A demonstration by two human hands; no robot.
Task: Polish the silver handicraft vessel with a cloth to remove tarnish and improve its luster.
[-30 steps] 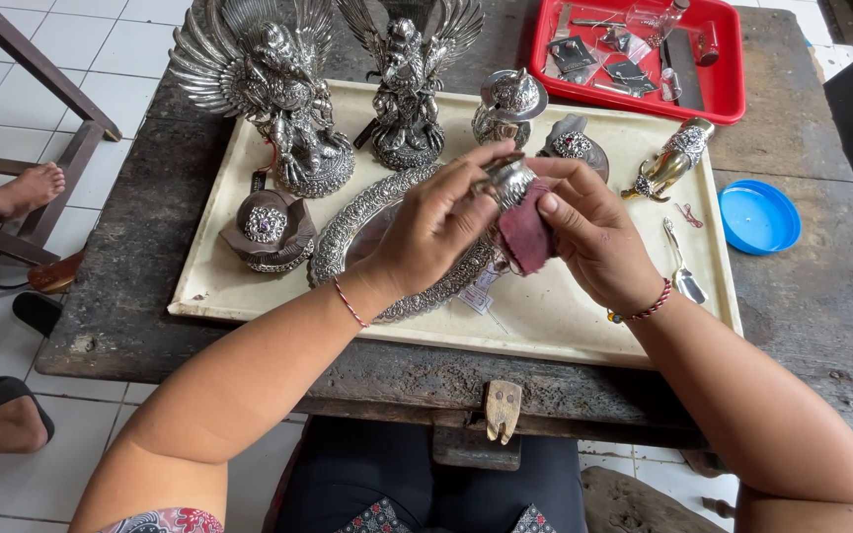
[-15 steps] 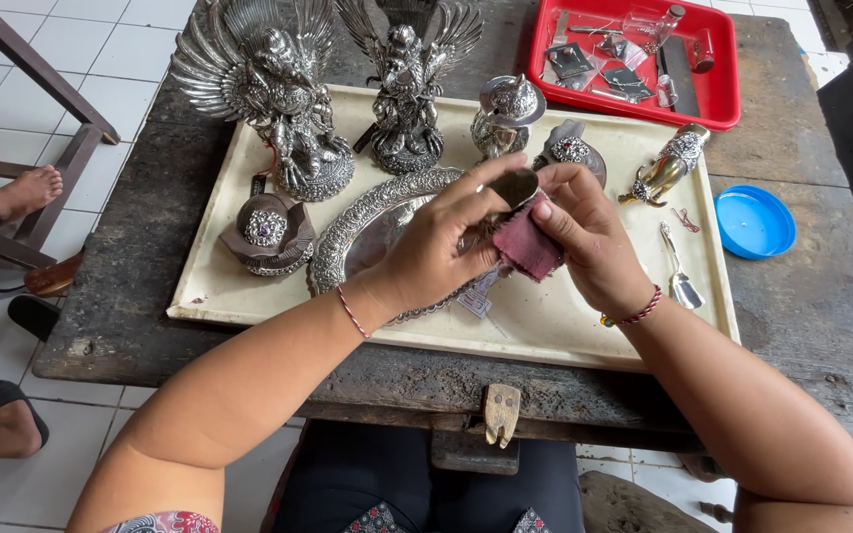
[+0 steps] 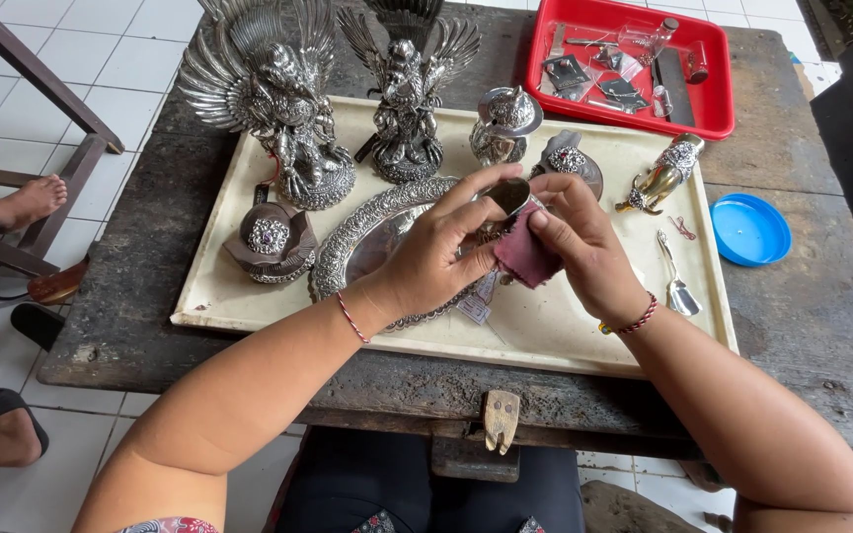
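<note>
**Rubbing a small silver piece with a cloth over the tray**

The left hand [image 3: 436,259] pinches a small silver cup-shaped piece [image 3: 510,194] between thumb and fingers, closed firmly on its rim and side, holding it up above the middle of the cream tray [image 3: 249,306]. The right hand [image 3: 580,242] presses a maroon cloth [image 3: 525,257] against the piece from the right; its fingers are curled shut on the cloth, the thumb on top. A small tag hangs just below the hands, though what it is tied to cannot be told.

To do this rubbing well, in my judgement, the left grip should stay on the edges so the cloth reaches bare metal, and the piece should be turned a little at a time — not the cloth dragged around it. Firm, short strokes suit a thing this small; a loose pinch could let it slip onto the oval embossed platter [image 3: 367,232] lying directly beneath.

Working low over the tray seems wise, since much stands close: a winged silver figure [image 3: 273,99] at the far left, a second winged figure [image 3: 407,89] beside it, a lidded silver pot [image 3: 505,123] just beyond the hands, and a small silver spoon [image 3: 678,286] near the right wrist. A red tray of tools [image 3: 708,123] and a blue lid [image 3: 750,230] sit on the wooden desk [image 3: 812,326] — well clear of the elbows.
</note>
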